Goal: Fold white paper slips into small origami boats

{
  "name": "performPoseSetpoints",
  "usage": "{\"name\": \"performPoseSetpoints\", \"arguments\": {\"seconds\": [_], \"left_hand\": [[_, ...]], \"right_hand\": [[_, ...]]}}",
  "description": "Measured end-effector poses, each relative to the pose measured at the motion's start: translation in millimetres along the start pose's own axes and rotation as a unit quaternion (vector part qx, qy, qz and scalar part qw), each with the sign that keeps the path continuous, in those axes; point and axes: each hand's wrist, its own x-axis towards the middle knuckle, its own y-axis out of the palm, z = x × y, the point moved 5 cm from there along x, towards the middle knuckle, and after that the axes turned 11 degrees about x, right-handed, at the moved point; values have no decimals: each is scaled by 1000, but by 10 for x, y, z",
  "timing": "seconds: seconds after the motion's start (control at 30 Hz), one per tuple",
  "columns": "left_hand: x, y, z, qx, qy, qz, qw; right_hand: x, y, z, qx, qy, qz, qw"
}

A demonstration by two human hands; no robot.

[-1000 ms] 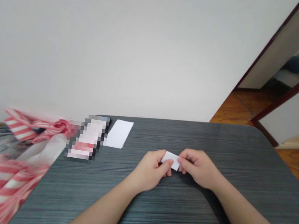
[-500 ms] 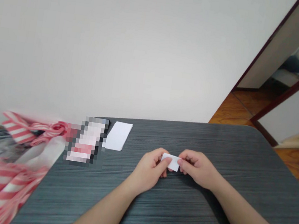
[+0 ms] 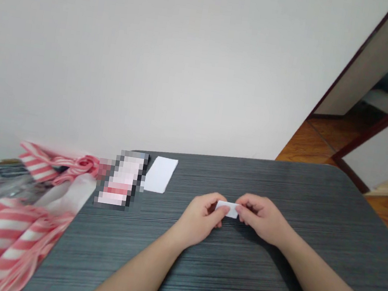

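Observation:
Between my two hands is a small folded piece of white paper (image 3: pixel 232 212), held just over the table. My left hand (image 3: pixel 201 219) pinches its left end, with the thumb lying across the front. At the right end, the thumb and fingers of my right hand (image 3: pixel 259 217) grip the edge. The fingers behind the paper are partly hidden. Farther back to the left lies a white stack of paper (image 3: pixel 161 174), apart from both hands.
A phone-like item (image 3: pixel 122 179), blurred out, lies left of the paper stack on the dark table (image 3: pixel 202 283). Red-and-white striped fabric (image 3: pixel 1 238) is heaped beyond the table's left edge. A white wall (image 3: pixel 192 58) stands behind. At the upper right, a person is partly visible through a doorway.
The white paper now shows a narrower face, tilted or folded further between my fingers. Both hands keep their hold. The whole view has shifted slightly.

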Motion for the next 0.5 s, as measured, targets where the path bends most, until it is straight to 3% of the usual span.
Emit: {"name": "performPoseSetpoints", "arguments": {"seconds": [0.3,0.5], "left_hand": [[-8,-13,37,-96,8,-24,995],[3,15,82,-47,-10,-20,999]], "right_hand": [[-9,-45,3,51,-13,-48,997],[-2,-80,-33,13,14,-71,997]]}}
